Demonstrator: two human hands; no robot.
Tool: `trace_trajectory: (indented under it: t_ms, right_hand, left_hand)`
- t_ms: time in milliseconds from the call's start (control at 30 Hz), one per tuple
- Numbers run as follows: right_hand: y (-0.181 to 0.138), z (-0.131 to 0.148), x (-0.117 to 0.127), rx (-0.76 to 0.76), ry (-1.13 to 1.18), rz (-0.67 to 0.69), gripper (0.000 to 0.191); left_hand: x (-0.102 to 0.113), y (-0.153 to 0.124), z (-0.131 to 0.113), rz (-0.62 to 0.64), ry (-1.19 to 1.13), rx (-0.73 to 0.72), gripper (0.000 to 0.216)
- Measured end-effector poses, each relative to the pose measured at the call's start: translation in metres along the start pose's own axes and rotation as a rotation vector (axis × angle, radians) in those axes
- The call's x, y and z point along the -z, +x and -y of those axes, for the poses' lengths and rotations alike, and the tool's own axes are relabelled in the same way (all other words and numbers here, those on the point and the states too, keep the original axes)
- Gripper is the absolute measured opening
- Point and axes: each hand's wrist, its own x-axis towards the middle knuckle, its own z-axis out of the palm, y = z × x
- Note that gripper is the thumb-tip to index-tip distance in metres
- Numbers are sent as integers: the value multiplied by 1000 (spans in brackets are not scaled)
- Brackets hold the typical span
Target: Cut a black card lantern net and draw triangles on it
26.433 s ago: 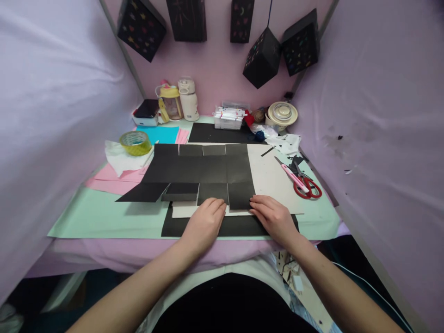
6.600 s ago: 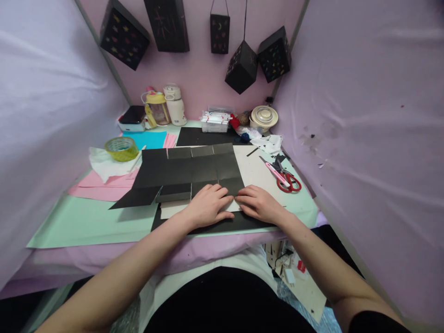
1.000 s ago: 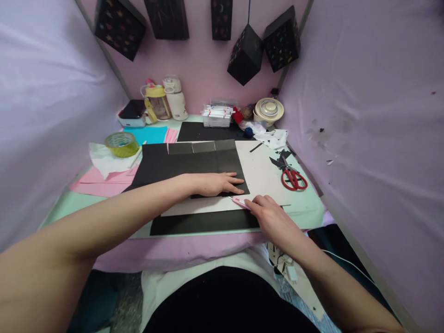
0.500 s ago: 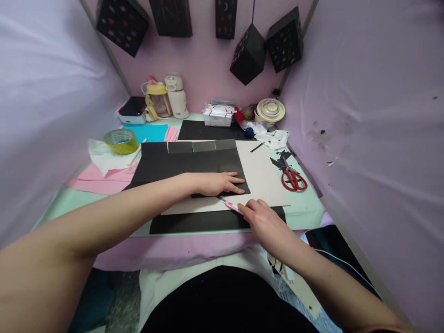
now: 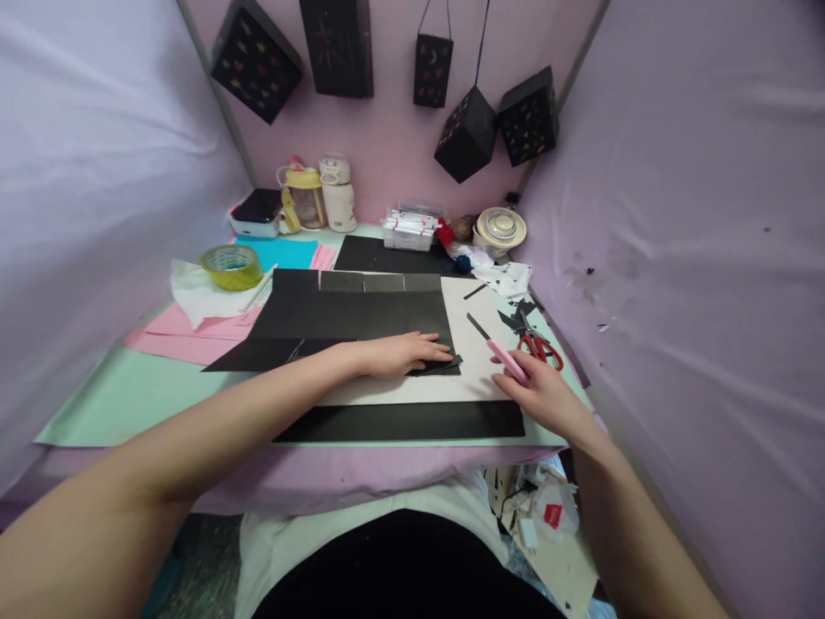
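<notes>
A sheet of black card [image 5: 354,316] lies on the white board [image 5: 473,344], with several cut flaps along its far edge. My left hand [image 5: 403,354] rests flat on the card's right part, fingers spread. Beside those fingertips, a narrow black piece [image 5: 444,366] lies at the card's near right corner. My right hand [image 5: 538,387] grips a pink craft knife [image 5: 509,359], held over the board to the right of the card. Its blade is out and points away toward the far left. Just beyond this hand are red-handled scissors [image 5: 541,348], partly covered by it.
A black strip [image 5: 400,421] lies along the table's near edge. Yellow tape [image 5: 232,266], white tissue and pink paper [image 5: 186,331] are at the left. Bottles [image 5: 339,196], a marker box [image 5: 411,230] and a round container [image 5: 500,230] stand behind. Black lanterns [image 5: 467,133] hang above.
My right hand has lifted the craft knife from the card's near edge and moved it right and away. My left hand stays on the card. The camera view has shifted slightly.
</notes>
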Motion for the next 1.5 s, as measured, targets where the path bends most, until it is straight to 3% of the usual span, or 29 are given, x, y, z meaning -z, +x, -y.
trace_trajectory:
  t_ms: [67, 200, 367, 533, 700, 800, 867, 933, 1033, 1267, 1500]
  right_hand:
    - [23, 3, -19, 81, 37, -64, 26]
    - [57, 5, -47, 129, -20, 13, 18]
    - [61, 1, -51, 135, -118, 66, 2]
    - [49, 8, -50, 149, -226, 36, 9]
    - [43, 13, -50, 142, -239, 37, 3]
    - [49, 5, -36, 85, -141, 46, 7]
    - [57, -6, -20, -37, -120, -49, 13]
    - [64, -18, -3, -141, -181, -253, 24]
    - [61, -26, 5, -152, -308, -386, 45]
    - [3, 7, -42, 292, -113, 106, 44]
    - [-15, 21, -54, 246, -301, 101, 41]
  left_hand:
    - [-2, -1, -2, -65, -17, 57, 57]
    - [0, -6, -12, -246, 5, 193, 57]
    - [5, -34, -28, -437, 237, 376, 22]
    - [-8, -63, -35, -407, 320, 447, 20]
    - [-26, -66, -34, -412, 241, 451, 17]
    - [-30, -64, -33, -430, 188, 452, 13]
    - [-33, -64, -33, -439, 171, 447, 11]
    - [-35, -64, -32, -459, 160, 437, 10]
    - [-38, -64, -31, -484, 140, 430, 10]
    - [-40, -63, -31, -497, 135, 426, 12]
    - [-42, -63, -31, -531, 120, 413, 12]
